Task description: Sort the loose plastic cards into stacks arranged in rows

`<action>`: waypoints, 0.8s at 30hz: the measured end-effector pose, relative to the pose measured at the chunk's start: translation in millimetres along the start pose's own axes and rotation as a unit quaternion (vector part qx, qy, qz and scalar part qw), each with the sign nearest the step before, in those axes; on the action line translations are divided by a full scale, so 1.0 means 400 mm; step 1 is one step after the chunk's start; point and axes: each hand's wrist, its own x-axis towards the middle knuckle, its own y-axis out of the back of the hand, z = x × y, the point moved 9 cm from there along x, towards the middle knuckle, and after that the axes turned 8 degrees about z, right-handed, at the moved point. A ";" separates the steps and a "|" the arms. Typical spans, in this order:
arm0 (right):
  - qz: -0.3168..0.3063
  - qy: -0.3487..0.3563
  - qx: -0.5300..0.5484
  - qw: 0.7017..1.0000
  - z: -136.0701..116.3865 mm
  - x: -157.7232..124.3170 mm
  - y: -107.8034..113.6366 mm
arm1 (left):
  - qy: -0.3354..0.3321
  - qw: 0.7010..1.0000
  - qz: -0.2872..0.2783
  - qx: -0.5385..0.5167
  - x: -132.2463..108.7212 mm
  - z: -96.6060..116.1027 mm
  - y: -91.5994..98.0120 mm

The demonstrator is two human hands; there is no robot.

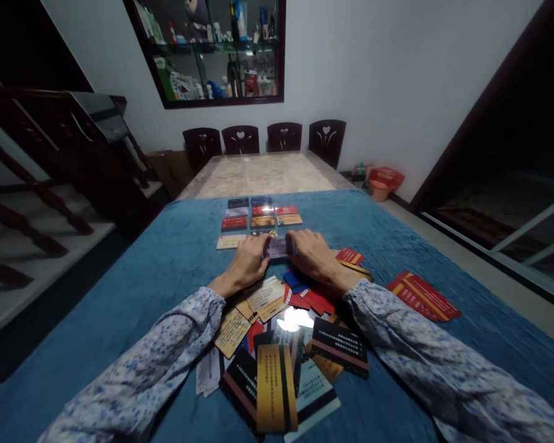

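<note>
A pale lilac plastic card (279, 247) lies between my hands, at the near side of the laid-out cards. My left hand (248, 259) has its fingers bent on the card's left edge, with the thumb turned inward. On the right edge, my right hand (314, 253) grips the card with curled fingers. Just beyond are rows of cards, among them a red card (234, 223), a gold card (263, 222) and a cream card (231, 242). Below my wrists spreads a loose heap with a yellow card (277, 387), a black striped card (340, 346) and a cream card (266, 296).
Red cards (423, 296) lie apart at the right on the blue cloth (166, 283). Farther back is the marbled tabletop (268, 171) with several dark chairs (284, 136) behind it. A stair railing (41, 178) stands at the left, and a red bag (388, 177) on the floor at right.
</note>
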 end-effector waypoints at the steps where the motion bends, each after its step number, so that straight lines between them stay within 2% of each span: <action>1: -0.007 0.003 0.001 1.000 -0.003 0.005 0.004 | -0.005 1.000 -0.001 -0.001 0.003 -0.003 0.004; 10: -0.041 0.053 0.039 0.997 -0.030 0.106 0.040 | -0.016 1.000 0.000 0.017 0.037 -0.070 0.070; 17: -0.047 0.070 0.028 0.996 -0.053 0.220 0.034 | -0.014 0.998 0.007 0.063 0.087 -0.159 0.131; 24: -0.052 0.109 0.022 0.992 -0.065 0.346 -0.013 | 0.012 0.994 -0.028 0.109 0.147 -0.264 0.151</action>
